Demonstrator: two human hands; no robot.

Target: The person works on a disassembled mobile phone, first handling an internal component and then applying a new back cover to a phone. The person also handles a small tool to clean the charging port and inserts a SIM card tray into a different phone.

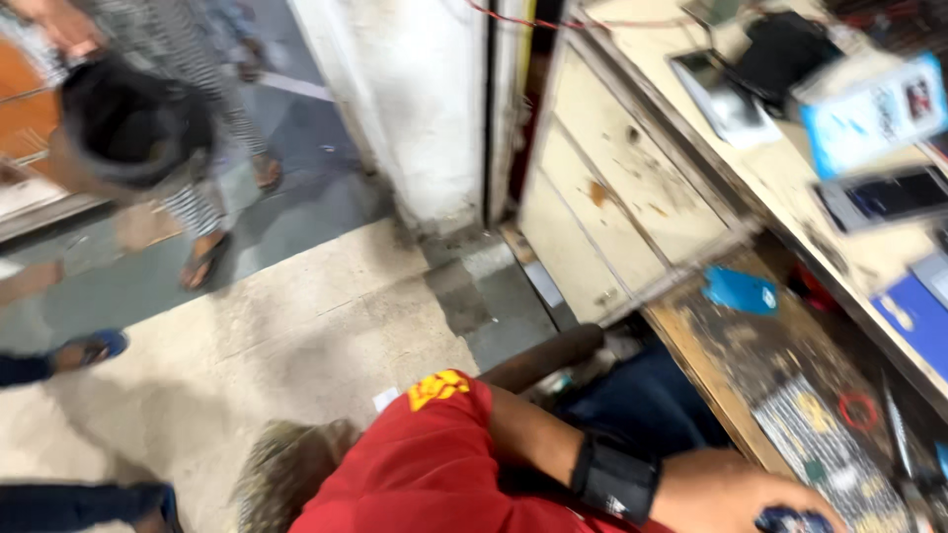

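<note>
Left hand, wrist in a black band, curls closed round a small dark-blue thing at five o'clock, half cut off by the frame edge. Right hand unseen.

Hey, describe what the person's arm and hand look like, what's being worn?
One arm shows: a red short sleeve with a yellow printed patch, and a black wrist strap just behind the hand. The forearm is bare. The other hand is out of view.
</note>
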